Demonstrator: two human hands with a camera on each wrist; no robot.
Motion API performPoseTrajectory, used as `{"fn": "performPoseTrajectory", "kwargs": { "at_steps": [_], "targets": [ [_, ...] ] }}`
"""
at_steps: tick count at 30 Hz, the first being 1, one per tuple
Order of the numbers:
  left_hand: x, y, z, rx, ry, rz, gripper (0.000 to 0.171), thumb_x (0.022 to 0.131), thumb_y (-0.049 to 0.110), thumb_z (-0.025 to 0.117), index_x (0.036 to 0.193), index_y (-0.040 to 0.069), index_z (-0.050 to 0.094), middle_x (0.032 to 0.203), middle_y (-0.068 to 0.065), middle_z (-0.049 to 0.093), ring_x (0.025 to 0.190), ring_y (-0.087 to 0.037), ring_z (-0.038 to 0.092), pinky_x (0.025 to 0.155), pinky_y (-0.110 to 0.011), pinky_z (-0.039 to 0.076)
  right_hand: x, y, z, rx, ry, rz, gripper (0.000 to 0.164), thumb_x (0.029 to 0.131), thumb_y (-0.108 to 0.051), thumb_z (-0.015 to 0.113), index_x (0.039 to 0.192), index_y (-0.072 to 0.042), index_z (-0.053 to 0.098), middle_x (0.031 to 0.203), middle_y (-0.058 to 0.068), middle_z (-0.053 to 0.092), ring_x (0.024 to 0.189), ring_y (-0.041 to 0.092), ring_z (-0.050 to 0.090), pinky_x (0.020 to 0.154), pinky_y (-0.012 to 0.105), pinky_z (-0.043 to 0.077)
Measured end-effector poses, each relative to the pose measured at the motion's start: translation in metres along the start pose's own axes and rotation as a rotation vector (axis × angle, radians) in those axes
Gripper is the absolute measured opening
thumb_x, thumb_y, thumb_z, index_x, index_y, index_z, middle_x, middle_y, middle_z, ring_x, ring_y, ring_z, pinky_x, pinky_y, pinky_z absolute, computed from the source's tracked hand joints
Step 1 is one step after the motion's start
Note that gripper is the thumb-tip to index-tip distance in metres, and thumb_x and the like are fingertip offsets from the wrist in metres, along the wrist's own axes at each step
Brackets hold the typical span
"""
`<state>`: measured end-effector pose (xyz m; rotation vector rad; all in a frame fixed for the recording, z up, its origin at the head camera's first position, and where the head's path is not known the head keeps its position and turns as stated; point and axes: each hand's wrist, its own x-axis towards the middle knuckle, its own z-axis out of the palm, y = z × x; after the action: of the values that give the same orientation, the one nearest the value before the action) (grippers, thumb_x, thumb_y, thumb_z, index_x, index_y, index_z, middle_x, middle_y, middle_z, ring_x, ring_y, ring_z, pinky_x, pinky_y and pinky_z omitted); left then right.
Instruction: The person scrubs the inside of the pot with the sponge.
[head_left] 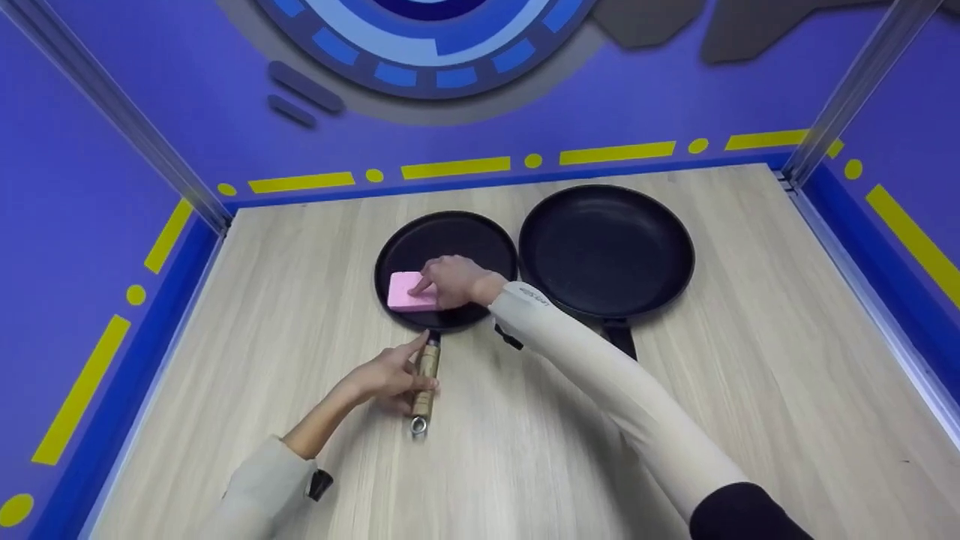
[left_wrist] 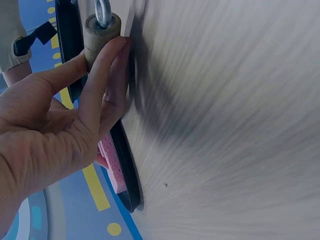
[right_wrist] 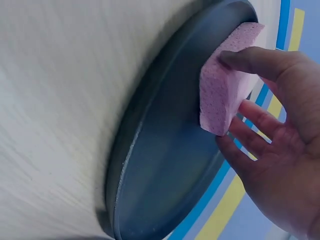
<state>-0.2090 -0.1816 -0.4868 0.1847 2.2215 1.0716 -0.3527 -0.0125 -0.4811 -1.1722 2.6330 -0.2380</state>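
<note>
A small black frying pan (head_left: 457, 236) lies on the table, its wooden handle (head_left: 427, 364) toward me. My left hand (head_left: 386, 376) grips that handle from the left; in the left wrist view, thumb and fingers (left_wrist: 102, 75) close round the wood near its metal ring (left_wrist: 103, 12). Inside the pan, a pink sponge (head_left: 403, 291) sits on the left part of the cooking surface. My right hand (head_left: 457, 281) holds it; the right wrist view shows the thumb on one side of the sponge (right_wrist: 225, 80) and fingers on the other.
A larger black frying pan (head_left: 606, 247) stands right beside the small one, its dark handle (head_left: 621, 339) partly under my right forearm. Blue panels with yellow marks (head_left: 456, 168) wall in the wooden table (head_left: 300, 262) at the back and sides.
</note>
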Motion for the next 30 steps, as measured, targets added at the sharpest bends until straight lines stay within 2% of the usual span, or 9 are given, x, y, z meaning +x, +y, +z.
{"fn": "performPoseTrajectory", "kwargs": {
  "at_steps": [5, 9, 14, 18, 22, 28, 30],
  "targets": [
    [0.007, 0.003, -0.001, -0.003, -0.007, -0.016, 0.091, 0.097, 0.013, 0.071, 0.164, 0.007, 0.009, 0.086, -0.013, 0.076, 0.058, -0.011, 0.067, 0.057, -0.027, 0.063, -0.009, 0.004, -0.006, 0.004, -0.046, 0.015, 0.057, 0.08, -0.012, 0.081, 0.133, -0.031, 0.07, 0.135, 0.007, 0.066, 0.129, 0.027, 0.06, 0.112, 0.042, 0.052],
    [0.012, 0.004, -0.002, -0.002, -0.012, 0.002, 0.092, 0.097, 0.012, 0.071, 0.164, 0.006, 0.008, 0.085, -0.015, 0.076, 0.056, -0.01, 0.066, 0.056, -0.029, 0.063, -0.018, 0.011, -0.006, 0.029, -0.076, 0.008, 0.059, 0.078, -0.012, 0.083, 0.132, -0.03, 0.07, 0.134, 0.007, 0.065, 0.127, 0.026, 0.059, 0.11, 0.041, 0.053],
    [0.017, 0.006, -0.001, -0.017, -0.014, 0.026, 0.093, 0.095, 0.012, 0.072, 0.164, 0.005, 0.009, 0.085, -0.016, 0.075, 0.056, -0.01, 0.066, 0.056, -0.029, 0.063, -0.028, 0.021, 0.002, 0.071, 0.002, -0.009, 0.051, 0.083, -0.023, 0.084, 0.132, -0.024, 0.071, 0.131, 0.01, 0.064, 0.124, 0.031, 0.06, 0.107, 0.044, 0.054],
    [0.018, 0.006, -0.002, -0.035, -0.018, 0.016, 0.092, 0.096, 0.013, 0.072, 0.164, 0.006, 0.011, 0.087, -0.014, 0.075, 0.06, -0.011, 0.067, 0.058, -0.029, 0.064, -0.032, 0.027, 0.013, 0.143, 0.086, -0.007, 0.062, 0.087, -0.032, 0.083, 0.143, -0.02, 0.058, 0.138, 0.013, 0.06, 0.127, 0.033, 0.056, 0.111, 0.047, 0.05],
    [0.014, 0.005, -0.002, -0.027, -0.01, 0.032, 0.091, 0.096, 0.014, 0.072, 0.164, 0.005, 0.012, 0.089, -0.016, 0.074, 0.064, -0.013, 0.069, 0.058, -0.029, 0.063, -0.029, 0.03, 0.016, 0.184, 0.095, -0.004, 0.074, 0.086, -0.035, 0.084, 0.151, -0.017, 0.052, 0.144, 0.012, 0.058, 0.131, 0.031, 0.053, 0.116, 0.044, 0.046],
    [0.002, 0.0, -0.002, -0.012, 0.0, 0.049, 0.091, 0.096, 0.011, 0.072, 0.163, 0.001, 0.011, 0.086, -0.018, 0.074, 0.064, -0.015, 0.069, 0.056, -0.031, 0.063, -0.013, 0.03, 0.008, 0.14, 0.003, -0.088, 0.073, 0.087, -0.038, 0.082, 0.15, -0.018, 0.052, 0.141, 0.013, 0.058, 0.128, 0.032, 0.053, 0.115, 0.04, 0.045],
    [0.001, 0.001, 0.0, -0.006, -0.002, 0.054, 0.091, 0.096, 0.011, 0.072, 0.163, 0.0, 0.011, 0.084, -0.017, 0.073, 0.062, -0.015, 0.068, 0.054, -0.031, 0.063, -0.007, 0.033, 0.005, 0.128, -0.015, -0.089, 0.073, 0.087, -0.037, 0.081, 0.151, -0.018, 0.051, 0.142, 0.013, 0.058, 0.13, 0.032, 0.052, 0.117, 0.04, 0.044]
  ]
}}
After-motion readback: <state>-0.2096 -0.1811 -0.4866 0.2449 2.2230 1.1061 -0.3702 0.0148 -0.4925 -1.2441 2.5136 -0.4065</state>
